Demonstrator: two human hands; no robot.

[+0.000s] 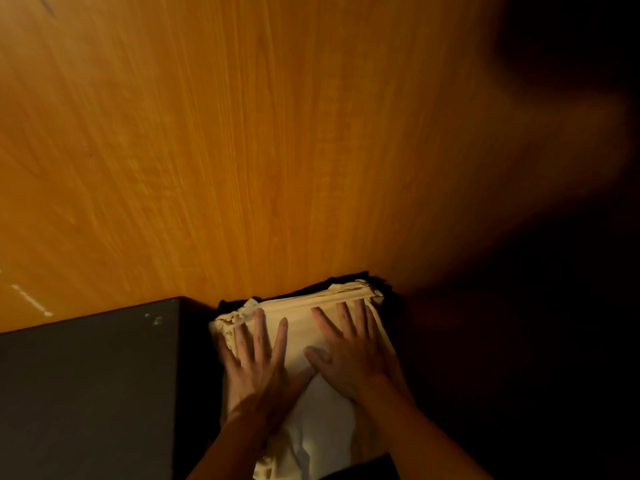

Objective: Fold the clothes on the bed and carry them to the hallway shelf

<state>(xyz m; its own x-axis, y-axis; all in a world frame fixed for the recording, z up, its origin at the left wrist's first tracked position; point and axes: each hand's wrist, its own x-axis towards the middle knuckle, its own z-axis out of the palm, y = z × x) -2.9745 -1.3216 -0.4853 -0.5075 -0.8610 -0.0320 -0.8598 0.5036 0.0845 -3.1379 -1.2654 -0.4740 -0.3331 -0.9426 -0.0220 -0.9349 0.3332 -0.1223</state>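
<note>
A folded stack of pale cream and white clothes [304, 327] lies low in the middle of the head view, its far edge against a wooden panel. A dark garment [346, 280] shows under and behind the stack. My left hand [258, 362] presses flat on the stack's left half with fingers spread. My right hand [349, 355] presses flat on the right half, fingers straight and pointing to the panel. The two thumbs nearly meet in the middle. The surface under the stack is dark and hard to make out.
An orange-brown wooden panel [242, 133] fills most of the view behind the stack. A dark grey box-like surface [86, 393] stands just left of the clothes. The right side lies in deep shadow.
</note>
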